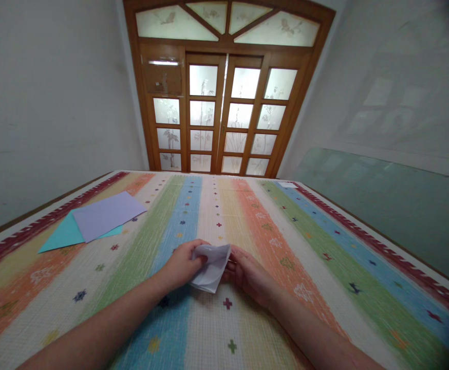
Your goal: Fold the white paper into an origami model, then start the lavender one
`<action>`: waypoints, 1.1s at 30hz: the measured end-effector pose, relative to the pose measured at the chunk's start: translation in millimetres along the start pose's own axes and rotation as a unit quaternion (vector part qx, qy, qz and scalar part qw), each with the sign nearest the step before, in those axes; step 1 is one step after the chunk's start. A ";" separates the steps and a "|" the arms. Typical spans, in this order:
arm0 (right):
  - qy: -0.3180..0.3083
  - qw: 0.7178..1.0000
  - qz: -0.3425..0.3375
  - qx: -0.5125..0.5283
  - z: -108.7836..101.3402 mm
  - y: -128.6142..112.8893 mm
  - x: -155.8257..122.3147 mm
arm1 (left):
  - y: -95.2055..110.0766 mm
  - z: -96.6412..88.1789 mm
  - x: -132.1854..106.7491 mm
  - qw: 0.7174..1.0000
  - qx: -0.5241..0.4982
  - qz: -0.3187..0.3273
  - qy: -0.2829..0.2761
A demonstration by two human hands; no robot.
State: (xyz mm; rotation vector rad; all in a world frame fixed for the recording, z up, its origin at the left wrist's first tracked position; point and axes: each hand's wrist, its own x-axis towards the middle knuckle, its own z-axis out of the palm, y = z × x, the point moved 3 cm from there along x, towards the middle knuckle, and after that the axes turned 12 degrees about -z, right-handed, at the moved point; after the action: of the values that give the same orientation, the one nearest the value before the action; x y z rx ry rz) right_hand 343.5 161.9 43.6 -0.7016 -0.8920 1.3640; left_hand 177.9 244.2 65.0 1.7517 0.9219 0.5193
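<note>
A small folded white paper (211, 267) is held just above the striped cloth in the middle of the table. My left hand (183, 265) grips its left side, fingers curled over the top fold. On the other side, my right hand (248, 276) pinches the right edge, its fingers partly tucked behind the sheet. Both forearms reach in from the bottom of the view.
A lavender paper sheet (107, 215) lies over a turquoise sheet (62, 235) at the table's left. The colourful striped tablecloth (286, 241) covers the table. A wooden glazed door (224, 113) stands behind, and a green glass panel (382, 200) leans at the right wall.
</note>
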 end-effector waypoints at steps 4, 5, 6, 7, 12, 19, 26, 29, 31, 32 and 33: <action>0.011 1.000 0.021 -0.001 1.1 -0.8 -2.1 | -2.5 0.1 2.6 0.999 -0.030 -0.009 0.011; 0.016 1.000 0.024 -0.007 1.7 -1.3 -2.7 | -3.3 0.6 2.9 0.999 -0.048 -0.021 0.010; 0.019 0.999 0.027 -0.012 2.5 -1.9 -3.2 | -4.2 1.4 2.9 0.997 -0.069 -0.036 0.008; 0.021 0.999 0.029 -0.017 3.5 -2.5 -3.5 | -5.0 2.5 2.5 0.994 -0.092 -0.053 0.001; 0.039 0.998 0.028 -0.035 6.9 -4.5 -3.0 | -5.2 8.8 -0.4 0.966 -0.222 -0.127 -0.046; 0.070 0.996 -0.008 -0.057 -4.2 -3.8 0.4 | -5.8 8.5 1.8 0.918 -0.338 -0.167 -0.121; 0.033 0.989 -0.064 -0.130 -4.1 -5.7 -0.1 | -4.6 8.1 -3.8 0.951 -0.255 -0.126 -0.122; 0.000 0.993 -0.074 -0.092 2.7 -7.7 -2.4 | -2.0 4.7 -2.9 0.957 -0.265 -0.089 -0.076; -0.021 0.994 -0.076 -0.072 5.9 -8.3 -2.8 | -0.3 0.5 -2.2 0.960 -0.268 -0.071 -0.039; -0.028 0.994 -0.075 -0.070 6.7 -8.4 -2.5 | 0.6 -1.3 -2.2 0.962 -0.263 -0.064 -0.025; -0.032 0.994 -0.074 -0.070 6.8 -8.4 -2.1 | 1.6 -2.7 -2.4 0.965 -0.254 -0.057 -0.017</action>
State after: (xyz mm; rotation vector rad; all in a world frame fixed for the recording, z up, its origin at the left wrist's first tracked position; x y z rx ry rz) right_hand 342.0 158.5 53.9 -0.6877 -1.0778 1.2047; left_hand 175.0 243.6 67.7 1.2336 0.7756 0.5881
